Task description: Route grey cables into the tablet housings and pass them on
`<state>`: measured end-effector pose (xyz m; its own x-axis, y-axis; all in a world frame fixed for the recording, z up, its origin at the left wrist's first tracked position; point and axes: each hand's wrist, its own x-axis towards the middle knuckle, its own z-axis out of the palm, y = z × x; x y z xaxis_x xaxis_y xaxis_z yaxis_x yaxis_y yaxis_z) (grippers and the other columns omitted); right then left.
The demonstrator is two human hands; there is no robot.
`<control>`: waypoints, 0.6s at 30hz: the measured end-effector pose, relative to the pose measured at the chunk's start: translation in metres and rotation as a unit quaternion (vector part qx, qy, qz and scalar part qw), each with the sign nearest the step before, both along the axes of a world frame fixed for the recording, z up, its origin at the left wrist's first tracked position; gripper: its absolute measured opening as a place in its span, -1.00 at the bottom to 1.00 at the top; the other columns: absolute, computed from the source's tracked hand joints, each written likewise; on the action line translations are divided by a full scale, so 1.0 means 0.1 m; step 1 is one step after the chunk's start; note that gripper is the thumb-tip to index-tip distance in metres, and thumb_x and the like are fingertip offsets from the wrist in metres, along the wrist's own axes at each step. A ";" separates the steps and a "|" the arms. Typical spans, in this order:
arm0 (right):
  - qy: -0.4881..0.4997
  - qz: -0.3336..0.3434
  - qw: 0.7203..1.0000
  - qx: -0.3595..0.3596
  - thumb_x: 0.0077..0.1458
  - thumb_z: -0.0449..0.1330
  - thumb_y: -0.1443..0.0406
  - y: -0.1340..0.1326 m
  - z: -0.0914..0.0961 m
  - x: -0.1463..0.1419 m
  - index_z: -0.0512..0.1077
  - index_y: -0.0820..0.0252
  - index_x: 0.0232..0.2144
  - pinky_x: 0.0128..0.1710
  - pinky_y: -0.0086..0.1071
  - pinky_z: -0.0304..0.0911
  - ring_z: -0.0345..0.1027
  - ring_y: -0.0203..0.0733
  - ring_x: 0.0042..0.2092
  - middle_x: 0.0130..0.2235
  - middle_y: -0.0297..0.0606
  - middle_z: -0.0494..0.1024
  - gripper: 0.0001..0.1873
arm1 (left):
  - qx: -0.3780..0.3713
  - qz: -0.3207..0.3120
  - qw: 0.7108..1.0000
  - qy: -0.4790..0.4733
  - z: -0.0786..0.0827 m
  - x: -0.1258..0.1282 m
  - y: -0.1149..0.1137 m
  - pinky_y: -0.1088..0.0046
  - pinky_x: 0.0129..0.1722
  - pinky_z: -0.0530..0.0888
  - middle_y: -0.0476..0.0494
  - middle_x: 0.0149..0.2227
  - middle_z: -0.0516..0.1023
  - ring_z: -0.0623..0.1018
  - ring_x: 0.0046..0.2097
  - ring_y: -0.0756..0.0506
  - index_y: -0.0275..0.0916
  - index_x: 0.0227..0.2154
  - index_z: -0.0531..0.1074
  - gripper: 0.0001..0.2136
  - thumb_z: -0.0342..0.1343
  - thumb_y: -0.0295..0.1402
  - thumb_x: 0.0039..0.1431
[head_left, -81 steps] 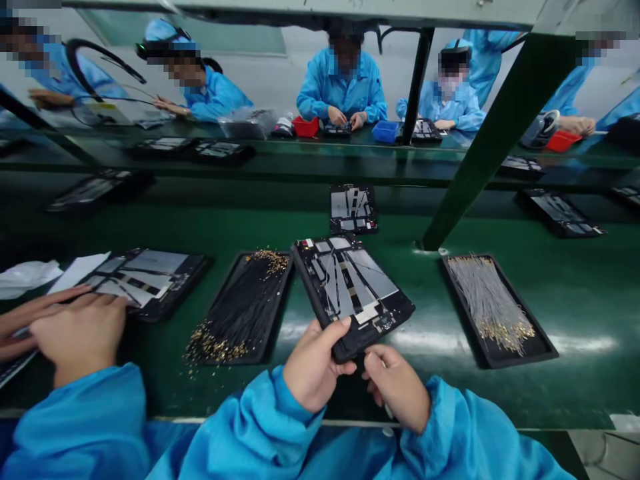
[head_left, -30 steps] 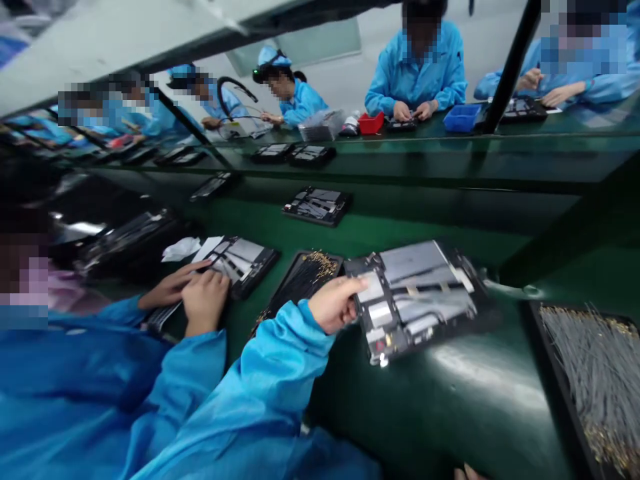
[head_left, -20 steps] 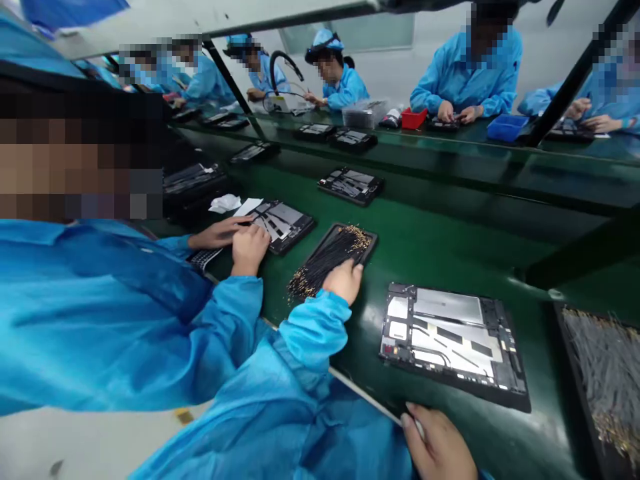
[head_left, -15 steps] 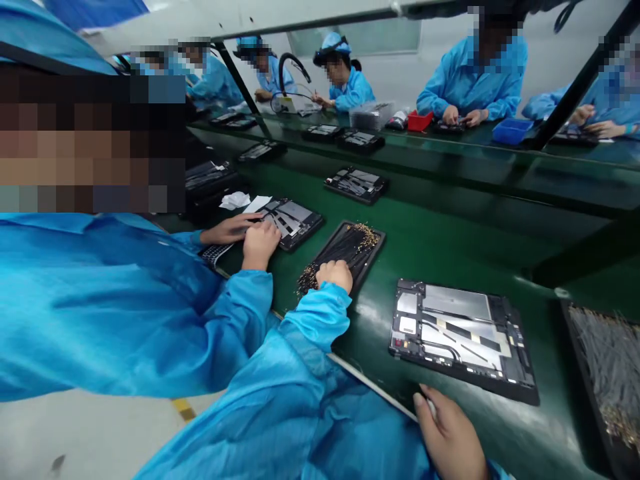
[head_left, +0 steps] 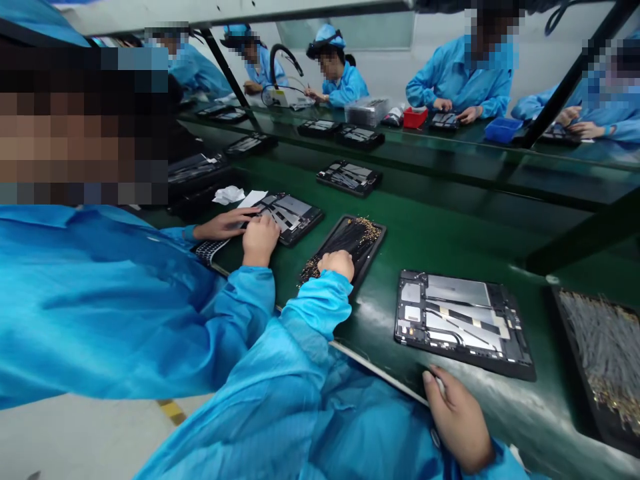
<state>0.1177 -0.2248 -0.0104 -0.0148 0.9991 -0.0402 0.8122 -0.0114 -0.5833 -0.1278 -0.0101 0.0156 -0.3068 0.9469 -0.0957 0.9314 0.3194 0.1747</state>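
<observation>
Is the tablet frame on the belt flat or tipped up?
The tablet frame lies flat, its black edge resting on the green belt all round.

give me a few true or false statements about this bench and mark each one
1. The person's left hand is on a black tray of black wires with gold tips. True.
2. The person's right hand grips a black tablet frame with silver panels. False: the frame lies flat on the green bench, with the hand near its lower edge.
3. A black tray of grey wires lies right of the frame. True.
4. A blue plastic bin sits beside the left hand. False: it is across the line, on the far bench.
</observation>
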 end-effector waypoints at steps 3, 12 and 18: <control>-0.003 -0.005 1.000 0.000 0.09 -0.07 0.10 0.00 0.01 -0.01 0.46 0.24 -0.26 -0.19 -0.30 0.36 0.43 -0.12 -0.20 -0.25 -0.14 0.55 -0.57 | 0.007 -0.018 1.000 -0.003 0.03 -0.05 -0.02 0.21 -0.20 0.27 -0.20 -0.22 0.48 0.39 -0.10 -0.22 -0.27 -0.28 0.42 -0.68 -0.21 -0.25 0.16; 0.052 -0.034 0.997 -0.043 0.09 -0.06 0.13 0.07 0.13 -0.12 0.43 0.22 -0.21 -0.13 -0.26 0.30 0.40 -0.12 -0.15 -0.21 -0.17 0.53 -0.61 | 0.006 -0.032 0.999 -0.001 0.11 -0.06 -0.05 0.14 -0.26 0.35 -0.45 -0.25 0.49 0.45 -0.16 -0.35 -0.34 -0.27 0.46 -0.68 -0.14 -0.30 0.09; 0.139 -0.093 0.984 -0.064 0.08 -0.04 0.13 0.42 0.18 -0.32 0.41 0.13 -0.18 -0.09 -0.31 0.23 0.36 -0.16 -0.10 -0.18 -0.24 0.51 -0.65 | 0.137 -0.129 0.982 0.026 0.27 0.02 -0.21 0.24 -0.21 0.36 -0.35 -0.29 0.50 0.48 -0.22 -0.23 -0.35 -0.23 0.41 -0.63 -0.29 -0.32 0.16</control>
